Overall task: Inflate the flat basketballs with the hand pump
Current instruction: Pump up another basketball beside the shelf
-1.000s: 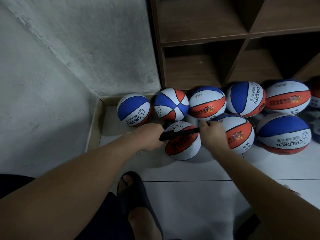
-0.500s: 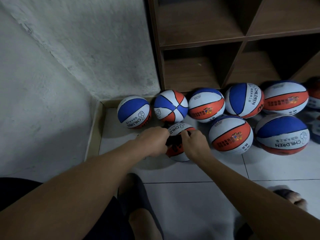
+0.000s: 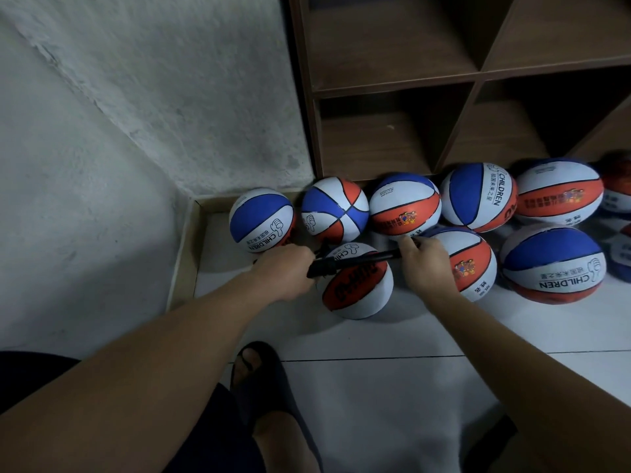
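Note:
A black hand pump (image 3: 355,261) lies stretched out across a red, white and blue basketball (image 3: 356,291) on the white floor. My left hand (image 3: 285,273) grips the pump's body at its left end. My right hand (image 3: 426,264) grips the handle at the right end, with the rod drawn out between the hands. The hose and needle at the ball are mostly hidden behind my left hand.
Several more red, white and blue basketballs (image 3: 403,206) crowd the floor behind and to the right. A dark wooden shelf unit (image 3: 474,80) stands behind them. A rough white wall (image 3: 119,131) closes the left side. My foot in a dark sandal (image 3: 263,373) is below.
Half a second ago my hands were close together with the pump pushed in. Now my right hand has pulled the handle out to the right; my left hand stayed put.

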`<state>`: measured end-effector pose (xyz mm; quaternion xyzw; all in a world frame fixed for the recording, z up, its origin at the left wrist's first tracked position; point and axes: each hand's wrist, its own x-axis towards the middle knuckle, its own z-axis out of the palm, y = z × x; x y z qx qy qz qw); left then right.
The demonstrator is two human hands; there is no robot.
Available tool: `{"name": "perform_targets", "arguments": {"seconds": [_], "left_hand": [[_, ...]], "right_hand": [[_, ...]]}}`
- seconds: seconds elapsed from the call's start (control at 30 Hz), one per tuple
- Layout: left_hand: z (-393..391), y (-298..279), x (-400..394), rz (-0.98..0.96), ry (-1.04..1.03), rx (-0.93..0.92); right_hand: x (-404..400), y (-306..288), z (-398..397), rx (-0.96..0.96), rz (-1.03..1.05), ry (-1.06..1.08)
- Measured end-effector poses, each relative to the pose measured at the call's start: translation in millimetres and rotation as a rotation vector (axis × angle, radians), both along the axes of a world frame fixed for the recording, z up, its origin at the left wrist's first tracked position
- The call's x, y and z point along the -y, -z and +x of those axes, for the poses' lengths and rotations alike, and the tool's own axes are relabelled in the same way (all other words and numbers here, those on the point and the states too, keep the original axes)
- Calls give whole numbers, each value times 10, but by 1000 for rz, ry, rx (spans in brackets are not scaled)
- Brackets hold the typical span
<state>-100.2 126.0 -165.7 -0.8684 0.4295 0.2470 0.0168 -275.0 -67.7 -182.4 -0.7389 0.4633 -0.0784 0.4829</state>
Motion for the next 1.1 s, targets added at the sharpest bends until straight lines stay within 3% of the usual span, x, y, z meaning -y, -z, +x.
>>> {"name": "perform_targets", "arguments": {"seconds": [0.27, 0.63, 0.83, 0.93, 1.1], "left_hand": [[-253, -102, 137, 30, 77, 2], [-228, -33, 78, 27, 103, -28], [40, -29, -40, -24, 5, -4], [99, -7, -79, -30, -22, -30], [-49, -62, 69, -24, 47, -3]], "right_hand": [[-609, 14, 185, -31, 23, -123], [-675, 81, 158, -41, 114, -197], [-65, 28, -26, -5, 17, -71], [180, -9, -106, -8, -4, -111], [-15, 62, -38, 41, -51, 38]]}}
